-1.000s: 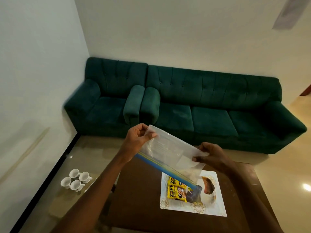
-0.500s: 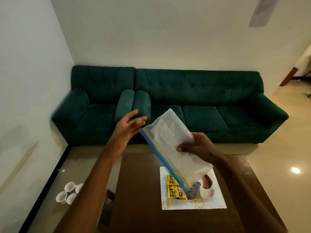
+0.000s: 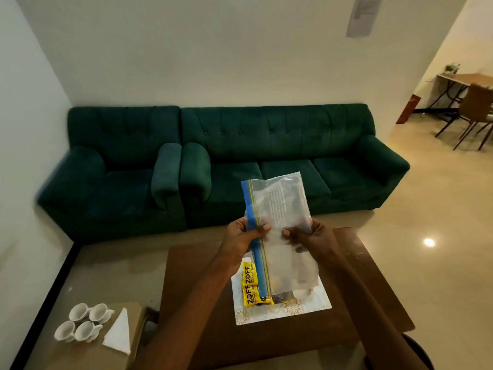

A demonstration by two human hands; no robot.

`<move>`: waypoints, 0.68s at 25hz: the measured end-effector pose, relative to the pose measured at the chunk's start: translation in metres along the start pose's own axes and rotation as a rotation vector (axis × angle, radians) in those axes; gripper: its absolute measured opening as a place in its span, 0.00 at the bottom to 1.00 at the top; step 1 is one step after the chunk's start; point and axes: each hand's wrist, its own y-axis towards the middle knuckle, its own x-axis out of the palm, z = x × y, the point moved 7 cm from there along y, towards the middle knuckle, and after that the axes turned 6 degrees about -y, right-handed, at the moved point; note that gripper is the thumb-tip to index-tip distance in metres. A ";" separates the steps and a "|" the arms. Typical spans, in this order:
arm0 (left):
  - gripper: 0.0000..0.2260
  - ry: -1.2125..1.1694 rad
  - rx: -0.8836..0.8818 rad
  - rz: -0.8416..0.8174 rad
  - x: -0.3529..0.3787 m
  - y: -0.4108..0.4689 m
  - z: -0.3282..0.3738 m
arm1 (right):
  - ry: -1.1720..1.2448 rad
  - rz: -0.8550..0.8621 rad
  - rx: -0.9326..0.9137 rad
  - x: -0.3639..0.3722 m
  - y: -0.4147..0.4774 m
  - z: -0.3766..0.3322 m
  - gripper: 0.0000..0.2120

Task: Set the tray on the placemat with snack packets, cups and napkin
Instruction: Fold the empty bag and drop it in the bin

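Both my hands hold a clear zip bag (image 3: 280,209) with a blue seal strip upright over the table. My left hand (image 3: 244,236) pinches the blue strip and my right hand (image 3: 309,235) grips the bag's other side. Below the bag, yellow snack packets (image 3: 249,285) lie on a white tray or placemat (image 3: 282,311) with a gold pattern; I cannot tell which. The bag hides part of what lies there. Several white cups (image 3: 80,323) and a folded white napkin (image 3: 118,335) sit on a low surface at lower left.
The brown wooden table (image 3: 373,289) stands in front of a dark green sofa (image 3: 266,156) and a matching armchair (image 3: 114,177). A desk and chair (image 3: 469,102) stand in the far right room. Glossy tile floor lies to the right.
My left hand, open and off the bag half a second ago, has taken hold of the blue strip. The bag has turned upright. The view has pulled back and to the right.
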 end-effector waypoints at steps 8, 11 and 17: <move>0.16 0.081 -0.032 -0.099 0.086 -0.003 -0.045 | -0.015 -0.165 0.016 -0.100 -0.044 0.015 0.16; 0.23 0.236 -0.059 -0.175 0.123 -0.008 -0.065 | -0.008 -0.123 -0.003 -0.147 -0.060 0.024 0.07; 0.09 0.191 -0.023 0.005 0.157 -0.024 -0.090 | 0.089 -0.140 0.048 -0.185 -0.077 0.038 0.08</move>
